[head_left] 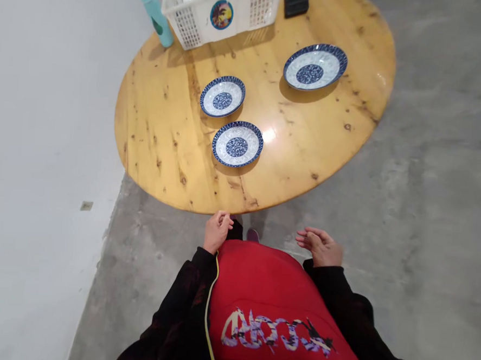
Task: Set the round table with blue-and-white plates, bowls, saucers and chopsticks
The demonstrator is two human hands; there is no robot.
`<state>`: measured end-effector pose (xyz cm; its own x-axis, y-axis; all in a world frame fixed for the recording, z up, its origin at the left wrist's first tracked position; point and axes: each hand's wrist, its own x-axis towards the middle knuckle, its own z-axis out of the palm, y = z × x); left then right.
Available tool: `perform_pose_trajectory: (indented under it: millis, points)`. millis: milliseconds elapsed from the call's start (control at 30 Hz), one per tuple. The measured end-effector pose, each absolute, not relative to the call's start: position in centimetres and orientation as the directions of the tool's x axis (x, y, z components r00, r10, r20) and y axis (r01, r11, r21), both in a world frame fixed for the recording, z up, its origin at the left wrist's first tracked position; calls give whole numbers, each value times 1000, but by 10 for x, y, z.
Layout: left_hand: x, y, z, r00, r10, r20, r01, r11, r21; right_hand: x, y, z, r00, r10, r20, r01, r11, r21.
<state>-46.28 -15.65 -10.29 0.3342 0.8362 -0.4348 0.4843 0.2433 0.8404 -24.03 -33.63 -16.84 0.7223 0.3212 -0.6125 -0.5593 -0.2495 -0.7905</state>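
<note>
My left hand (217, 232) is at the near edge of the round wooden table (168, 170), its fingers curled in with nothing showing in them. Off to the right, my right hand (321, 247) hovers in front of my body, fingers partly stretched and holding nothing. Closest to my hands lies a blue-and-white plate (237, 144). A second, similar plate (223, 96) sits just behind it, slightly left. Further right on the table is a larger blue-and-white plate (315, 67). Neither hand touches a plate.
A white plastic basket (221, 21) with a round sticker stands at the back, a white item inside. Left of it is a turquoise bottle (155, 14) with a white cap; to its right, a black ridged object (296, 1). A white wall (49, 108) borders the left side.
</note>
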Motion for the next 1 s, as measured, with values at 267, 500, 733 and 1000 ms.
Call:
perform_pose_trajectory:
  millis: [267, 500, 733, 1000]
  points:
    - [-493, -182, -102, 259, 860, -439, 499, 270, 824, -254, -298, -169, 632, 530, -565, -516, -257, -817]
    - [-501, -159, -97, 286, 859, -425, 478, 257, 840, -262, -246, -155, 636, 611, -472, -442, -213, -871]
    - [-552, -111, -90, 233, 885, -403, 456, 266, 849, -263, -162, -158, 707, 536, -462, -435, -185, -881]
    - [-611, -60, -93, 121, 902, -414, 469, 316, 825, -266, -81, -159, 749, 463, -475, -434, -199, -879]
